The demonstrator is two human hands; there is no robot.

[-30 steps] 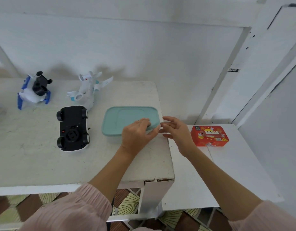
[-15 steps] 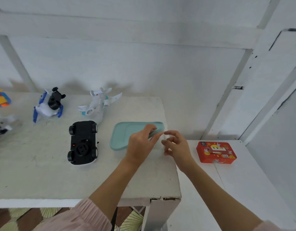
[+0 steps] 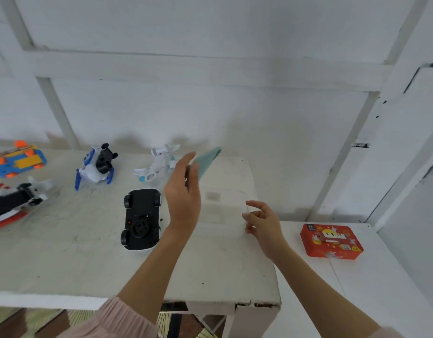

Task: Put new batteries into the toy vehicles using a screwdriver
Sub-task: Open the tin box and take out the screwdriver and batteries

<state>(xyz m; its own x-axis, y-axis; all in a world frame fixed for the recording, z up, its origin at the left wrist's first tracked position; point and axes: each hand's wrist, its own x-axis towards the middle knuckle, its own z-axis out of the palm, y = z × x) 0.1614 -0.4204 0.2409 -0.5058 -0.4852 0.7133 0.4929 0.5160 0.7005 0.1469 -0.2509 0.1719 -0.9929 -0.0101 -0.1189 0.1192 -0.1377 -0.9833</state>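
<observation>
- Head view: the black toy car [image 3: 141,218] lies belly-up on the bench [image 3: 64,252], its long axis running from near edge to far edge, wheels in the air, a round cover showing on its underside.
- Just right of the car sits a clear container [image 3: 222,213], open at the top, near the bench's right end.
- Left hand [image 3: 182,191] is raised above the bench between car and container, fingers extended upward and closed around the edge of a teal lid [image 3: 207,161], which tilts steeply, its far corner pointing up and away.
- Right hand [image 3: 261,219] rests at the container's right near corner, fingers loosely curled against its wall; whether it truly grips it I cannot tell.
- Both sleeves are pale pink.
- White toy plane [image 3: 158,165], a blue-and-white toy [image 3: 96,167], an orange-and-blue toy [image 3: 17,159] and a red-black-white toy [image 3: 13,203] lie farther left.
- Red tin [image 3: 331,241] with cartoon print lies on the lower white surface [image 3: 381,289]; its writing is too small to read.
</observation>
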